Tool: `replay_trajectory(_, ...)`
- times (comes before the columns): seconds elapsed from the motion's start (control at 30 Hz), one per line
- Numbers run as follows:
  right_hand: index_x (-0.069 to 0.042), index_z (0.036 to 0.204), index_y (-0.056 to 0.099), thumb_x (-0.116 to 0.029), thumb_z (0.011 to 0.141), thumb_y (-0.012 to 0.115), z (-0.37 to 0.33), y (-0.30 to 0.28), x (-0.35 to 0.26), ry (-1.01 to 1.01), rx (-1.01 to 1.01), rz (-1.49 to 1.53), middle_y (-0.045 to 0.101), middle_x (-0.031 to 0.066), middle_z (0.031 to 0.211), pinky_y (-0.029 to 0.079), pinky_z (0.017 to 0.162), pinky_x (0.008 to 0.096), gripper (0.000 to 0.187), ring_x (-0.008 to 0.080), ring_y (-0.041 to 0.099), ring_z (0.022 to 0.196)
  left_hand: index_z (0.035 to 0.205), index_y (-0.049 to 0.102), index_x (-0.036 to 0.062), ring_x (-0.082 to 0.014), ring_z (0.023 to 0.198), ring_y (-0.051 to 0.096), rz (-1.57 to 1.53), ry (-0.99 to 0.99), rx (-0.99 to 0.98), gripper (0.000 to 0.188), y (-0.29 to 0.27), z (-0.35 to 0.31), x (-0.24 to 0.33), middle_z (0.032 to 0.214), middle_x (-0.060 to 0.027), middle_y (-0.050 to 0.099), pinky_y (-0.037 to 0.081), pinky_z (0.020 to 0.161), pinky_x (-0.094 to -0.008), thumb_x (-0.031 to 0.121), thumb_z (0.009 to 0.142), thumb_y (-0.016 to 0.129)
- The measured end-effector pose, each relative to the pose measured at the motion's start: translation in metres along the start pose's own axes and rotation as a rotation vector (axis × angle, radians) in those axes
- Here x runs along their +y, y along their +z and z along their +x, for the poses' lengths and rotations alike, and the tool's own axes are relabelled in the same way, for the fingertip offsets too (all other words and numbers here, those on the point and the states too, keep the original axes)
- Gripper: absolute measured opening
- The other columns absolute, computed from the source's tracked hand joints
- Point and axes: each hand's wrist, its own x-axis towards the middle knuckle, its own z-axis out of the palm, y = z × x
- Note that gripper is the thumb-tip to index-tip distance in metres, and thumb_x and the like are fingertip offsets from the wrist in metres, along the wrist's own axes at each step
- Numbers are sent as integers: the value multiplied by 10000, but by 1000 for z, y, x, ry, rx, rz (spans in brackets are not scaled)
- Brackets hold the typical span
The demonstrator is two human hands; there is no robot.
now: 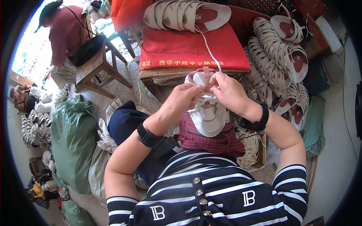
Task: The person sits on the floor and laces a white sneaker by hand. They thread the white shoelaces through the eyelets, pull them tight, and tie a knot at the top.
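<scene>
A white shoe upper with pinkish trim rests over my lap, its far end against the edge of the red-covered table. My left hand is closed in a pinch at the upper's left edge, near the lacing opening. On the opposite side, my right hand pinches with thumb and forefinger; a white shoelace runs from the table down to these fingers. Between both hands a pink tab stands up from the upper. My fingers hide the exact spot where the lace meets the upper.
Nested shoe uppers lie on the red cloth ahead. More stacks crowd the right side. A box of pale laces stands by my right. Left are a wooden stool, a green sack and a seated person.
</scene>
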Motion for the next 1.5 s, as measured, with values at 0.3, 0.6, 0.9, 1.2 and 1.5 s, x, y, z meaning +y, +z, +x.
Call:
replay_trajectory(0.3, -30, 986, 588, -79, 871, 643, -2, -8, 9, 44, -12, 170, 665, 135, 857, 515, 705, 365, 137, 252, 670, 784, 1175, 664, -56, -21, 569, 297, -27, 26, -54, 321, -1, 0, -2, 682, 95, 360, 233, 510, -212, 208, 1035, 548)
replay_trajectory(0.6, -18, 936, 599, -21, 876, 657, 2, 1, 18, 61, -32, 382, 626, 17, 818, 487, 652, 254, 83, 69, 582, 723, 1183, 675, -55, -90, 839, 603, 421, 261, 95, 288, 1, 16, -20, 933, -42, 680, 503, 772, -262, 141, 1030, 532)
replay_trajectory(0.9, -26, 933, 590, -18, 874, 656, 7, 9, 34, 70, -58, 514, 611, 7, 798, 484, 658, 248, 89, 58, 572, 724, 1153, 692, -39, -97, 928, 637, 433, 208, 87, 253, 1, 20, -19, 1009, -86, 716, 520, 856, -266, 105, 1001, 549)
replay_trajectory(1.2, -32, 909, 567, -24, 888, 645, 6, -4, 13, 56, -68, 302, 588, -1, 785, 467, 654, 250, 82, 55, 551, 736, 1056, 689, -33, -267, 853, 723, 1002, 321, 263, 223, 14, 18, -10, 922, -177, 733, 557, 791, -343, 84, 897, 586)
replay_trajectory(1.5, -32, 929, 562, 19, 894, 657, 3, 8, 28, 102, -100, 594, 576, -20, 859, 479, 700, 229, 114, 45, 539, 793, 1026, 696, -2, -231, 782, 706, 728, 280, 211, 205, 5, 23, -20, 854, -156, 720, 543, 716, -341, 46, 850, 602)
